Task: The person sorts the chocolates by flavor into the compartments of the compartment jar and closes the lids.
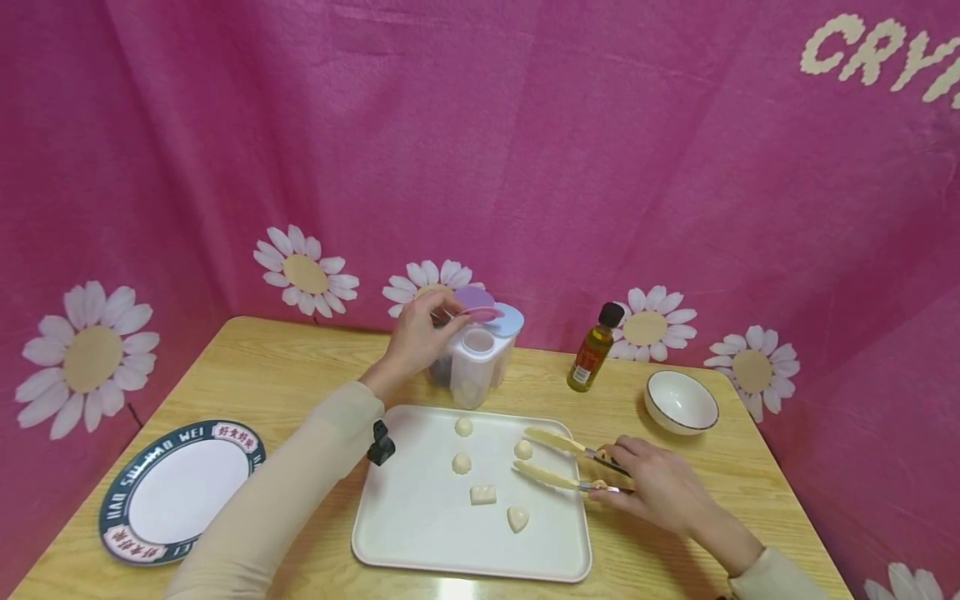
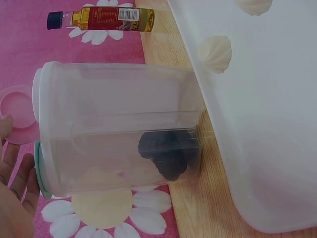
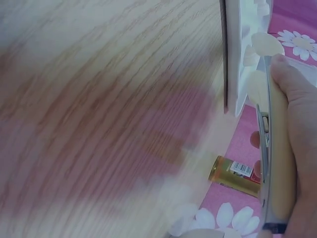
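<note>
My left hand (image 1: 422, 333) pinches a pink lid (image 1: 484, 315), raised over a clear multi-compartment storage container (image 1: 471, 379). The compartment beneath that lid has its round mouth uncovered. In the left wrist view, a green lid (image 2: 42, 171) lies by the fingers, and dark pieces (image 2: 171, 151) sit in one compartment. My right hand (image 1: 663, 487) grips tongs (image 1: 592, 457) with cream-coloured tips, spread around a white swirled piece (image 1: 523, 450) on the tray (image 1: 420, 533). Whether the tips touch it I cannot tell. Several other white pieces, including a rectangular one (image 1: 483, 495), lie there.
An oil bottle (image 1: 592, 354) stands right of the container. A white bowl (image 1: 681, 403) sits at the table's right rear. To the left lies a plate with a dark patterned rim (image 1: 120, 500). Pink cloth (image 1: 420, 150) hangs behind the table.
</note>
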A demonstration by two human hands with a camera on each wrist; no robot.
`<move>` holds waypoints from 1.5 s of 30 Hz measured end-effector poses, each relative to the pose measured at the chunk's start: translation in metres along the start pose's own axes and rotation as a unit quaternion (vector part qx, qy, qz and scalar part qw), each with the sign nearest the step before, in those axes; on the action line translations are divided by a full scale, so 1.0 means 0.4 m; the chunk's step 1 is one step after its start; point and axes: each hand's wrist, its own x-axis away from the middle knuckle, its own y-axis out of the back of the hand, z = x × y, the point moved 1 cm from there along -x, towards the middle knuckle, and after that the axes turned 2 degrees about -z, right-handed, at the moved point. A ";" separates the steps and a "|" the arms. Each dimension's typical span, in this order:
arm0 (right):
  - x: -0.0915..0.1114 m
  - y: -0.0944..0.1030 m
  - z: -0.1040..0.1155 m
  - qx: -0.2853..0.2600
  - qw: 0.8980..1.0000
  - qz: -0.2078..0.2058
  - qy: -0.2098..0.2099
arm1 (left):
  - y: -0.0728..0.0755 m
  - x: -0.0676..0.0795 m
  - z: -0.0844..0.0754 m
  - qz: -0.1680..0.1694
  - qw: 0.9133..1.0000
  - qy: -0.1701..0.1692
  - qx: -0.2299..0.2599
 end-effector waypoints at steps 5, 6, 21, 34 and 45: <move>-0.007 -0.009 -0.002 0.004 1.000 0.001 0.011 | -0.001 0.000 0.001 0.001 1.000 0.000 -0.004; -0.007 -0.011 -0.003 0.003 1.000 -0.002 0.014 | -0.001 0.000 0.002 0.001 1.000 0.000 -0.004; -0.013 -0.018 -0.005 -0.012 0.999 -0.014 0.029 | -0.002 0.001 0.005 -0.001 1.000 -0.002 0.003; -0.100 0.059 -0.003 -0.018 0.993 -0.098 0.062 | 0.002 0.003 -0.005 0.003 1.000 0.000 -0.002; -0.239 0.129 -0.012 -0.003 0.986 -0.150 0.076 | -0.001 0.001 0.000 -0.001 1.000 -0.007 0.001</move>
